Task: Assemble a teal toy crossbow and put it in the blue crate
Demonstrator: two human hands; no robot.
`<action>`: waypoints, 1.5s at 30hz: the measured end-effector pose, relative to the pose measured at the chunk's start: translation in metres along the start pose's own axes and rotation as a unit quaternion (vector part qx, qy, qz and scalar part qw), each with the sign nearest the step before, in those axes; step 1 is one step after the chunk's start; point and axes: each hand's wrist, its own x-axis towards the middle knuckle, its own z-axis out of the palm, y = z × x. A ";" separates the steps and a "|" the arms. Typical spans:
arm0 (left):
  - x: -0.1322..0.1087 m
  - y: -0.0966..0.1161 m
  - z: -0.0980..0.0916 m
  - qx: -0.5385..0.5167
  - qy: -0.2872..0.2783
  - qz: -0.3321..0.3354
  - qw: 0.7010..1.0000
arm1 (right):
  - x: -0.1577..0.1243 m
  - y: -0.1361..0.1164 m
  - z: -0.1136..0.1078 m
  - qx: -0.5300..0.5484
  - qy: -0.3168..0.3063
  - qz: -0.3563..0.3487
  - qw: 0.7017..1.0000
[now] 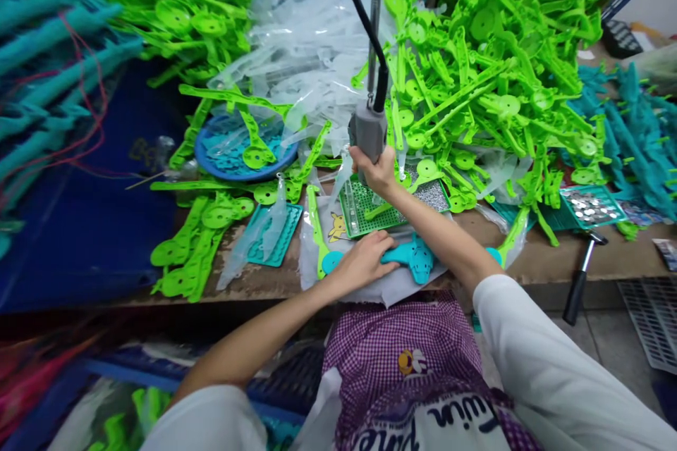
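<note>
My right hand (378, 170) is wrapped around the lower body of a grey electric screwdriver (369, 128), which hangs from above with a black cable. Its tip is hidden behind my hand. Below, my left hand (369, 257) presses on a teal plastic part (415, 258) lying on a white cloth (391, 290) at the bench edge. Lime-green arms with teal discs lie to both sides, one green arm (318, 232) left of my left hand. A green perforated tray (360, 206), with small metal screws (431, 195) in its right part, sits just beyond the teal part.
Lime-green parts are heaped at right (491, 84) and left (174, 7), with clear parts (307, 35) between. A blue bowl (204, 155) and a teal tray (288, 236) stand left. A hammer (582, 278) overhangs the bench edge at right, near a coin-like-disc tray (592, 208).
</note>
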 end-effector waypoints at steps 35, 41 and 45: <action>0.004 -0.007 0.002 0.047 0.034 -0.010 0.998 | -0.162 -0.092 -0.181 -0.023 0.210 0.067 0.975; 0.004 -0.005 0.002 0.051 0.031 -0.010 0.998 | -0.172 -0.061 -0.181 -0.044 0.202 0.070 0.976; 0.005 -0.003 0.001 0.050 0.020 -0.011 0.998 | -0.180 -0.046 -0.183 -0.055 0.219 0.063 0.972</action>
